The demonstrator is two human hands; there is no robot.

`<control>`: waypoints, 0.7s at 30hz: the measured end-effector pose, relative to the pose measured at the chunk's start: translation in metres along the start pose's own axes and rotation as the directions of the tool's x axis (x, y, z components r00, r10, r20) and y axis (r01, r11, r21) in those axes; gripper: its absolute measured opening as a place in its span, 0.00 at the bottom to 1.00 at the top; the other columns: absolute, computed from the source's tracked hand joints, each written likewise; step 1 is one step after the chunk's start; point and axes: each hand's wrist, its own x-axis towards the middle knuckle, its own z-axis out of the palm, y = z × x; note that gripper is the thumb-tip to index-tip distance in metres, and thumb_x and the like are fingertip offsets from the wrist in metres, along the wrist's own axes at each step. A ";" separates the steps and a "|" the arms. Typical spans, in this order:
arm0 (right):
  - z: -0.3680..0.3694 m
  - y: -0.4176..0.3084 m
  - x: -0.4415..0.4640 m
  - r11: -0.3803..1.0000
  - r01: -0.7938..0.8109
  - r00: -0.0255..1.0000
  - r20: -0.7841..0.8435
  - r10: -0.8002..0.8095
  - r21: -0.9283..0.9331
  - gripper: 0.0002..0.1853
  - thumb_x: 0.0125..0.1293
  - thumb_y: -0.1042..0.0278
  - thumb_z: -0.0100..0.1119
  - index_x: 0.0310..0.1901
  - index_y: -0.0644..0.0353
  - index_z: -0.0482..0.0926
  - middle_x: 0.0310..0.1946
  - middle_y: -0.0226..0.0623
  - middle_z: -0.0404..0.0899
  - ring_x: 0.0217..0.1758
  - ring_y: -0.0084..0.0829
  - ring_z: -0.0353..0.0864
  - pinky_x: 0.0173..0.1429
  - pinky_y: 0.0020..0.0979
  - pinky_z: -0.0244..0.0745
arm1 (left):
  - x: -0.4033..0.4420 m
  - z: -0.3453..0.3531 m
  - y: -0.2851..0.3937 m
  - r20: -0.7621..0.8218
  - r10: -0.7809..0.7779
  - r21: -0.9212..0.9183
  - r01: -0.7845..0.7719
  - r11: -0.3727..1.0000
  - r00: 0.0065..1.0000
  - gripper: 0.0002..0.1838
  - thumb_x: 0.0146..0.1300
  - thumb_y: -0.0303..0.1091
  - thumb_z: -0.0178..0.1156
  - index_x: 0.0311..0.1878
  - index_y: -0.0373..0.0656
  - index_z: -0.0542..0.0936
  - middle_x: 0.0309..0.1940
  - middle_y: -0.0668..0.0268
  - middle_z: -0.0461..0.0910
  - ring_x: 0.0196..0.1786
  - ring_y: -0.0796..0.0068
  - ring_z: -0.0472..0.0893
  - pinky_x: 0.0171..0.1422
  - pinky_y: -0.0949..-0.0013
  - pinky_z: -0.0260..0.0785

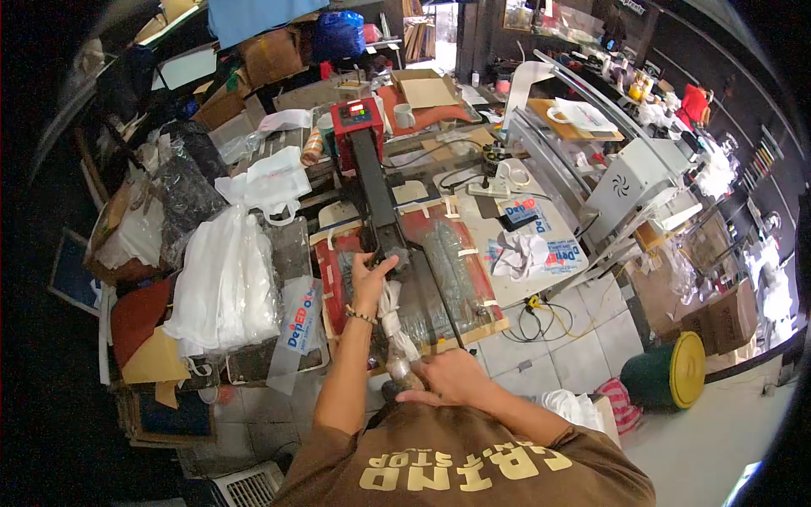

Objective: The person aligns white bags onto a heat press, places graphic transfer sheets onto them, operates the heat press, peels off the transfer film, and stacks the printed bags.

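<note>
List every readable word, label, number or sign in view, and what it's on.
"DepED": translucent strip at left; its smaller line is too small to read.
"DepED": printed sheet on the right-hand table.
"GRIND": brown shirt, upside down.
"STOP": same shirt, upside down; neighbouring letters unclear.
Unreadable: digits on the red control box; wall sign, too blurred.

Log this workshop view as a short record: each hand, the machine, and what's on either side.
Left hand: against the near end of the black press arm
Right hand: at the near end of the cloth-wrapped handle
Red control box: display lit
Left side: white tote bags
Right side: DepED-printed sheets; green bin, yellow lid
</note>
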 end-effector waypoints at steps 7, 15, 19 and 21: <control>-0.001 -0.001 -0.001 1.000 0.021 1.000 0.010 -0.021 -0.023 0.41 0.63 0.20 0.48 0.29 0.61 0.82 0.19 0.45 0.80 0.23 0.50 0.82 0.30 0.46 0.76 | 0.013 -0.003 -0.017 -0.028 0.020 0.102 -0.017 0.995 0.999 0.30 0.54 0.43 0.78 0.50 0.35 0.75 0.44 0.61 0.81 0.47 0.71 0.79 0.57 0.66 0.69; -0.006 -0.005 -0.001 0.999 -0.048 0.981 0.186 0.046 0.006 0.41 0.64 0.20 0.46 0.37 0.60 0.85 0.26 0.48 0.83 0.32 0.51 0.84 0.43 0.50 0.75 | 0.006 0.001 -0.001 -0.040 0.013 0.097 -0.009 0.995 0.999 0.33 0.52 0.50 0.79 0.49 0.34 0.76 0.44 0.60 0.83 0.45 0.71 0.80 0.53 0.66 0.71; 0.003 -0.001 0.000 0.999 -0.041 0.992 0.121 0.038 0.019 0.41 0.62 0.20 0.49 0.32 0.59 0.85 0.22 0.48 0.82 0.28 0.51 0.85 0.35 0.48 0.77 | 0.007 0.001 0.011 -0.078 -0.048 0.180 0.062 0.982 0.996 0.33 0.48 0.47 0.81 0.47 0.36 0.75 0.43 0.59 0.80 0.47 0.67 0.78 0.53 0.63 0.69; -0.017 -0.009 0.000 1.000 -0.007 1.000 0.006 0.007 -0.006 0.40 0.62 0.20 0.51 0.29 0.57 0.85 0.16 0.44 0.79 0.23 0.50 0.83 0.29 0.47 0.78 | 0.011 -0.004 0.023 -0.014 -0.004 0.293 0.008 0.956 1.000 0.31 0.46 0.44 0.80 0.44 0.36 0.75 0.39 0.59 0.79 0.44 0.63 0.78 0.48 0.61 0.70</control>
